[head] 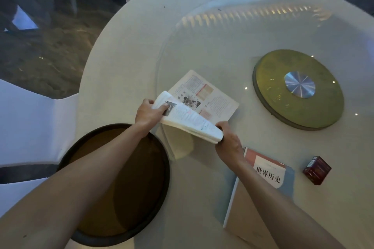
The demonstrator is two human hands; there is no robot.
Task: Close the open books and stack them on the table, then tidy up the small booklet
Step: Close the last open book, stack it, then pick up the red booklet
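An open book [210, 97] with printed pages and pictures lies half lifted on the glass near the table's middle. Its left half is raised and folded over toward the right half. My left hand [148, 112] grips the far left corner of the raised pages. At the near corner of the same pages, my right hand [228, 140] pinches them. A closed book [269, 172] with a white title panel and black characters lies flat near the front edge, partly under my right forearm. A small dark red booklet [316, 170] sits to its right.
The round table [131, 50] has a white cloth and a glass turntable with a gold disc hub [298, 89] at the right. A dark round tray [125, 180] sits at the front left under my left forearm. A white-covered chair [30, 127] stands at the left.
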